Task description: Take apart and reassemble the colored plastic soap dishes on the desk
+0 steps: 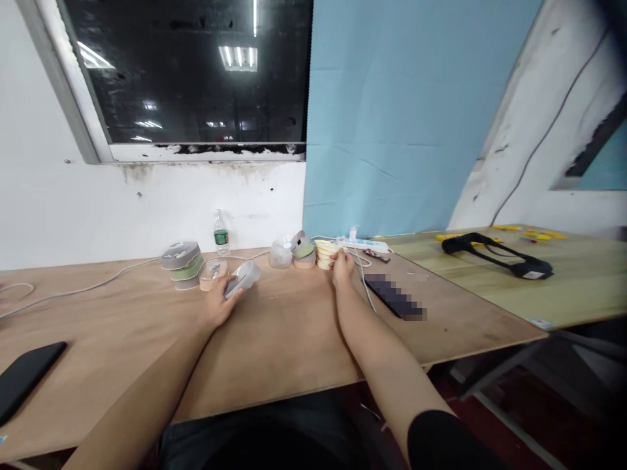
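Note:
My left hand (220, 303) is shut on a translucent grey oval lid or case (243, 279) just above the plywood table (289, 346). Beside that hand, a small peach-coloured round piece (213, 274) lies on the wood, and a stack of round grey and green containers (185, 264) stands behind it. My right hand (342, 268) grips the edge of a stack of cream discs (325, 254). To the left of those discs are a stack of round green and tan pieces (304, 251) and a translucent cup-shaped container (281, 253).
A plastic water bottle (221, 234) stands at the back, by the wall. A white power strip (362, 245) trails cables across the table. A pixelated dark device (394, 297) lies at right, and a black phone (24, 382) at the left edge. A second table (563, 287) holds a black strap and yellow tools.

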Tool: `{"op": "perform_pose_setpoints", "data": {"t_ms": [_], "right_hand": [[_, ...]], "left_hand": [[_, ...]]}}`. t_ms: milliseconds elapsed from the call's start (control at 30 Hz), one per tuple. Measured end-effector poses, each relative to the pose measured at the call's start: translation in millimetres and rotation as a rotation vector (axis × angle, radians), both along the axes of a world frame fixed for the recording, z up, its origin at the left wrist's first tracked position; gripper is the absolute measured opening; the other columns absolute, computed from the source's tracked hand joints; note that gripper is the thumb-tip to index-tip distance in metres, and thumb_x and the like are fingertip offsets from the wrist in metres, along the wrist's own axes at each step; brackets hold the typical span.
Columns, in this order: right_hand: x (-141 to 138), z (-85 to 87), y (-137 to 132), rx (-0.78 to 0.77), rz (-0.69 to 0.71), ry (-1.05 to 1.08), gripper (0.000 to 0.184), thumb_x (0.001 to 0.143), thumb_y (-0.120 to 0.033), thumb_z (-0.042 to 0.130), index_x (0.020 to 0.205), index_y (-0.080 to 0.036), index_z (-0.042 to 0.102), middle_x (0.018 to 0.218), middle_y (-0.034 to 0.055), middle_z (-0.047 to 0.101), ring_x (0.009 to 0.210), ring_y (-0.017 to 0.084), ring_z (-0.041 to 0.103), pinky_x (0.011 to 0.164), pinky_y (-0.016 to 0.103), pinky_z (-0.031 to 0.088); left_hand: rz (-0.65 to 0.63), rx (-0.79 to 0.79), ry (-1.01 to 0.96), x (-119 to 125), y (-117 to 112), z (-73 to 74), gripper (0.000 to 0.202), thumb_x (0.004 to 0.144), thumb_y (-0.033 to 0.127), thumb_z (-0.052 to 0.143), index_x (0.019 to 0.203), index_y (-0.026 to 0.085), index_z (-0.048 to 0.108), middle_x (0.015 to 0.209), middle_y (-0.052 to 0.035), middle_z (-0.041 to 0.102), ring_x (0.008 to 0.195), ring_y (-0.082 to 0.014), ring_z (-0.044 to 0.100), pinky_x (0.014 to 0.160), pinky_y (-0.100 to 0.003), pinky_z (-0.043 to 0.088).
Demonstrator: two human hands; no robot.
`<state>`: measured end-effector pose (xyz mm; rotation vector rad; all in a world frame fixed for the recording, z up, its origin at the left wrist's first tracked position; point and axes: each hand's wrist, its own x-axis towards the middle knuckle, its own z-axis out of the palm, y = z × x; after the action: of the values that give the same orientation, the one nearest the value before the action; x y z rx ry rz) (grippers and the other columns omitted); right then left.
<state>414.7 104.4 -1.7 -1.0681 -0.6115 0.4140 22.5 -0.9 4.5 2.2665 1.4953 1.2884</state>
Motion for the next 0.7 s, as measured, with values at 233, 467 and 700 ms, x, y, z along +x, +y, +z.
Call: {"op": "perform_pose_setpoints", "data": {"t_ms": [233, 467, 700], "right_hand": [[2, -3.0, -4, -0.135, -0.129, -0.263, 0.043, 0.087, -0.055, 0.038, 0.076, -0.018, 0.056, 0.065, 0.0035, 0.064, 0.05, 0.014, 0.054, 0.051, 0.026, 0.042], [-38, 16.4, -25, -0.142, -0.184, -0.818, 0.037, 0.09, -0.048, 0.038, 0.089, -0.019, 0.061, 0.084, 0.0069, 0.068, 0.078, 0.02, 0.06, 0.071, 0.029, 0.042], [-131, 26.8, -64, 0.088, 0.267, -1.327, 0.04, 0.09, -0.045, 0.042, 0.117, -0.02, 0.058, 0.106, 0.0071, 0.067, 0.094, 0.021, 0.061, 0.085, 0.034, 0.046]], "left_hand": [[-0.011, 0.01, 0.028, 1, 1, 0.9, 0.055, 0.085, 0.056, 0.047, 0.126, 0.019, 0.051, 0.128, -0.0103, 0.056, 0.116, -0.0279, 0.052, 0.098, -0.042, 0.041], [-0.048, 0.014, 0.002, 2, -4, 4.4, 0.054, 0.088, 0.053, 0.041, 0.128, 0.018, 0.05, 0.129, -0.0101, 0.055, 0.118, -0.0273, 0.051, 0.1, -0.041, 0.041], [-0.087, -0.13, -0.306, 11, 2, 2.7, 0.061, 0.09, 0.061, 0.032, 0.125, 0.016, 0.055, 0.13, -0.0118, 0.057, 0.126, -0.0292, 0.047, 0.105, -0.045, 0.037]]}}
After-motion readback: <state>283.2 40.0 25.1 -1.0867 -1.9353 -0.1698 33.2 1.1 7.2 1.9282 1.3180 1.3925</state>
